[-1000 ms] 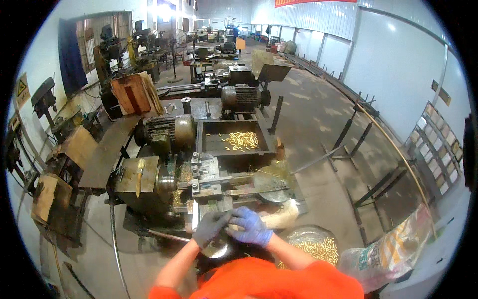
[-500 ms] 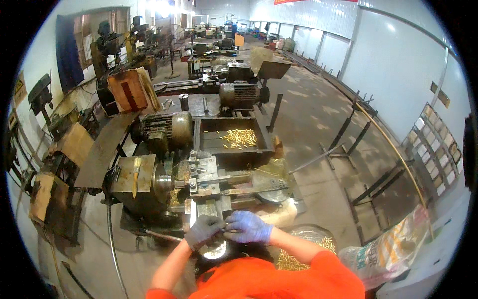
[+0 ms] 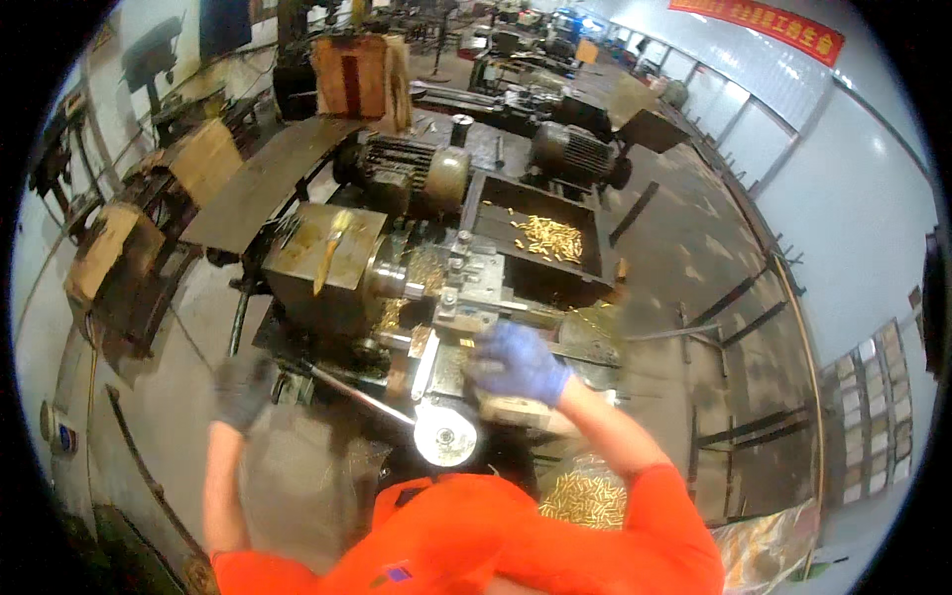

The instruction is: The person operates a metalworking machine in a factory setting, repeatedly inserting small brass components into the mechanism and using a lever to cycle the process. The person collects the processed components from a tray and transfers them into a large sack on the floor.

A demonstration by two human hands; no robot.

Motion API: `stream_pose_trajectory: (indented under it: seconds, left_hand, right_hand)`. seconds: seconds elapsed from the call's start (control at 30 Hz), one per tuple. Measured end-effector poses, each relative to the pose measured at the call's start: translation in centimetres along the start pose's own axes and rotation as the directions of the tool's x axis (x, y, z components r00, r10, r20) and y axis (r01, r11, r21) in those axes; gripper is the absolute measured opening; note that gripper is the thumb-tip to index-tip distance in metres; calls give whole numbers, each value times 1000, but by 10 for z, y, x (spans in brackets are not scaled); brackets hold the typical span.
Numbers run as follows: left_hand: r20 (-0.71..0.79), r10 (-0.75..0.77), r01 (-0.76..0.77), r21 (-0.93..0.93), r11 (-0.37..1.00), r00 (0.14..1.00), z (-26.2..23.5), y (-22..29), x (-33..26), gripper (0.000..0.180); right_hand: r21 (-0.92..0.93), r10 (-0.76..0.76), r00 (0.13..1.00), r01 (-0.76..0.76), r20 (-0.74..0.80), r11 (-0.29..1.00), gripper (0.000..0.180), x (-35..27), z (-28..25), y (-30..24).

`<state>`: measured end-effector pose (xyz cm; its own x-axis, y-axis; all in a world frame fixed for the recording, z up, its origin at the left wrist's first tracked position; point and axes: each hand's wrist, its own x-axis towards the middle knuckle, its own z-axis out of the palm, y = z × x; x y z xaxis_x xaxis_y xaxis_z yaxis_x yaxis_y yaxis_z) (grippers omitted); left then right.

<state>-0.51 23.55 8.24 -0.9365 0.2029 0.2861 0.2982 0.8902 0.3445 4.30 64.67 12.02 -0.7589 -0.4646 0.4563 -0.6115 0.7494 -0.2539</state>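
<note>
At the one lathe [image 3: 397, 288], two gloved hands: right [image 3: 518, 362] spread on its carriage, left [image 3: 241, 389] loosely curled, empty.

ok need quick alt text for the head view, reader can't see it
A person in orange sleeves works at a small metal lathe: the blue-gloved right hand rests on its carriage, the grey-gloved left hand hangs beside it. A tray of brass pieces sits behind.
</note>
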Motion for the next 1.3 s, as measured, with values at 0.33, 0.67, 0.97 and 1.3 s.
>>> stream_pose_trajectory:
  seconds: [0.33, 0.67, 0.97, 1.3]
  left_hand:
    - [275, -595, 628, -563, 537, 755, -7, -95, -148, 29]
    - [306, -605, 651, -568, 504, 735, 4, -92, -136, 26]
    - [281, -628, 654, -563, 504, 726, 2, -85, -133, 24]
    - [40, -504, 485, 213, 848, 863, -11, -89, -160, 25]
  right_hand:
    - [-309, 212, 909, -99, 358, 946, 50, 126, 86, 60]
    - [-192, 86, 953, -30, 290, 981, 45, 119, 103, 71]
    - [-128, 90, 953, -54, 289, 990, 39, 118, 90, 60]
    - [-263, 204, 844, -78, 496, 962, 49, 149, 89, 46]
